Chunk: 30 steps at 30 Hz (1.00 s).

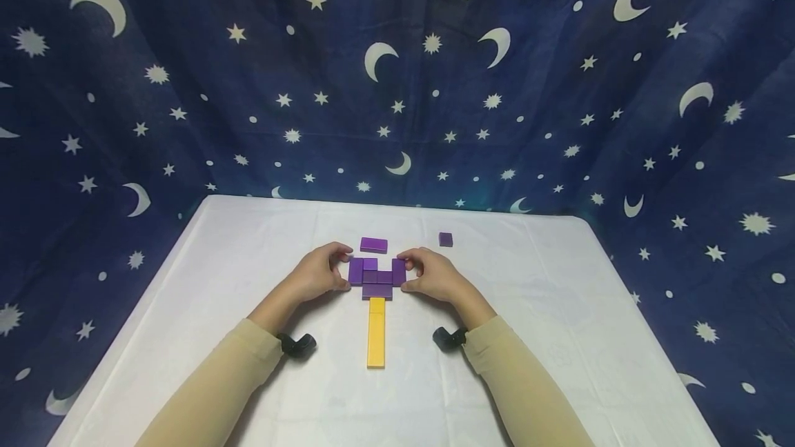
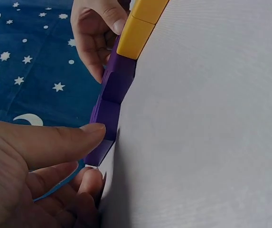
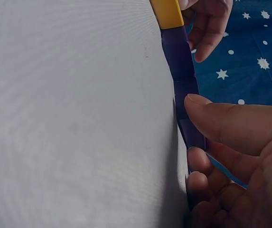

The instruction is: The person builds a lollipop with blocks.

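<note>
Several flat purple blocks lie edge to edge on the table, forming a shape open at the far side. My left hand (image 1: 318, 272) holds the upright purple block (image 1: 355, 272) at the left side, thumb at its near end and a finger by its far end. On the opposite side my right hand (image 1: 435, 274) grips a matching purple block (image 1: 399, 272) the same way. A wide purple block (image 1: 377, 291) sits at the near edge of the shape. Below it runs a column of yellow blocks (image 1: 376, 336). The wrist views show each thumb against the purple row.
One loose purple rectangular block (image 1: 374, 245) lies just beyond the shape. Farther right is a small purple square block (image 1: 445, 239). A white cloth covers the table (image 1: 534, 364), and a dark blue curtain (image 1: 435, 178) with moons and stars hangs behind it.
</note>
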{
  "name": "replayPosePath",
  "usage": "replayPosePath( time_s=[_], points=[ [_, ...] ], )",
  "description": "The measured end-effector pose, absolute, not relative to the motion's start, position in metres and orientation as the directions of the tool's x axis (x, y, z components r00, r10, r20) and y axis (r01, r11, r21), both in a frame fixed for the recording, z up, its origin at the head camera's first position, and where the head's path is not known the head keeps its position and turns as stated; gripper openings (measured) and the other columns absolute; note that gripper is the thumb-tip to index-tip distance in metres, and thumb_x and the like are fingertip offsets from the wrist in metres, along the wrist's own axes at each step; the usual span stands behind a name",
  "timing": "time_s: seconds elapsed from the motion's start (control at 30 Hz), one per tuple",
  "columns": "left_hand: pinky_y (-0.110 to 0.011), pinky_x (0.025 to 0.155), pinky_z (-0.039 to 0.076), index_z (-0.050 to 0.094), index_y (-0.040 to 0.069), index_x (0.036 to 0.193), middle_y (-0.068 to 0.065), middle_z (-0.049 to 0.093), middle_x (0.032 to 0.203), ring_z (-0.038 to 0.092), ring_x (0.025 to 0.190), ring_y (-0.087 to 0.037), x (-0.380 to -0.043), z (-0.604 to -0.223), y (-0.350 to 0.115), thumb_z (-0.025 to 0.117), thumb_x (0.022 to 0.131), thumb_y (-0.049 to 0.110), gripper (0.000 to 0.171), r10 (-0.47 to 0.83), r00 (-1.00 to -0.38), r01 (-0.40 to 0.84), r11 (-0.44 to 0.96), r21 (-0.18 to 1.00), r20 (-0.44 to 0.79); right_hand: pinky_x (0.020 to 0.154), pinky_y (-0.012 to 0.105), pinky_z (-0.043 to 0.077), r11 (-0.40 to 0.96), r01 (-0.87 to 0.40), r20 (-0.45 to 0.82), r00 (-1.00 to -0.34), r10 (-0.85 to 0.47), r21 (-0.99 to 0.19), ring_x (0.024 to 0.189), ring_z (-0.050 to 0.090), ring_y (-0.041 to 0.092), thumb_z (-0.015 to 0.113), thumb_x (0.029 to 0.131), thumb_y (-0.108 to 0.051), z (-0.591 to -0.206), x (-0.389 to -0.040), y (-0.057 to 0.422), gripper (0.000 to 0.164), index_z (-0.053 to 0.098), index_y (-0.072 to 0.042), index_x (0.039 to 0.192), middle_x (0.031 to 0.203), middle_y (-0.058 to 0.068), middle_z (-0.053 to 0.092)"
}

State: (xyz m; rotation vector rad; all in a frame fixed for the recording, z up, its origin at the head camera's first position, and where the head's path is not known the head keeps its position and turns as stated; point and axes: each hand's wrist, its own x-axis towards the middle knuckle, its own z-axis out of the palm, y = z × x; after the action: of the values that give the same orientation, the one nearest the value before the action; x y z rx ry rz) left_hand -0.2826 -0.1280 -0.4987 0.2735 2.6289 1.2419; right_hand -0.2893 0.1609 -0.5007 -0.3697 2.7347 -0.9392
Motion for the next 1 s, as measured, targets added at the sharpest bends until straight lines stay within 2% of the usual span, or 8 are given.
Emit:
replayPosePath(
  time_s=[0.23,0.53,0.8,1.0],
  points=[
    [-0.036,0.086,0.046,0.063,0.012,0.145,-0.005,0.072,0.130,0.060,0.080,-0.016,-0.2834,-0.5039,-0.1270,0.095,0.074,0.009,0.078,0.240,-0.965,0.080,0.654,0.752,-0.107,0.094,0.039,0.050,0.764,-0.158,-0.129,-0.945,-0.301,-0.625,0.101,0.056,0.020,0.093,0.081,-0.018,-0.5016,-0.2881,0.1595,0.062,0.070,-0.024,0.139,0.108,-0.003,0.065],
    [-0.046,0.098,0.049,0.065,0.014,0.143,-0.005,0.073,0.132,0.059,0.094,-0.020,-0.2825,-0.5043,-0.1273,0.096,0.073,0.011,0.076,0.225,-0.968,0.071,0.668,0.741,-0.111,0.096,0.040,0.050,0.762,-0.167,-0.119,-0.945,-0.305,-0.626,0.102,0.056,0.021,0.092,0.082,-0.017,-0.5027,-0.2858,0.1584,0.062,0.070,-0.023,0.139,0.108,-0.002,0.065],
    [-0.044,0.097,0.048,0.066,0.014,0.143,-0.005,0.073,0.132,0.059,0.092,-0.019,-0.2833,-0.5069,-0.1302,0.096,0.073,0.012,0.076,0.238,-0.965,0.078,0.654,0.753,-0.107,0.095,0.040,0.049,0.759,-0.171,-0.112,-0.946,-0.306,-0.628,0.101,0.055,0.020,0.093,0.081,-0.016,-0.5036,-0.2847,0.1575,0.065,0.069,-0.023,0.141,0.107,-0.003,0.064],
    [-0.038,0.087,0.048,0.066,0.014,0.143,-0.005,0.072,0.131,0.060,0.082,-0.017,-0.2844,-0.5090,-0.1322,0.096,0.072,0.011,0.077,0.250,-0.962,0.080,0.634,0.769,-0.107,0.089,0.037,0.047,0.754,-0.175,-0.107,-0.945,-0.309,-0.634,0.098,0.054,0.018,0.093,0.081,-0.016,-0.5058,-0.2847,0.1580,0.066,0.069,-0.023,0.141,0.105,-0.003,0.063]
  ],
)
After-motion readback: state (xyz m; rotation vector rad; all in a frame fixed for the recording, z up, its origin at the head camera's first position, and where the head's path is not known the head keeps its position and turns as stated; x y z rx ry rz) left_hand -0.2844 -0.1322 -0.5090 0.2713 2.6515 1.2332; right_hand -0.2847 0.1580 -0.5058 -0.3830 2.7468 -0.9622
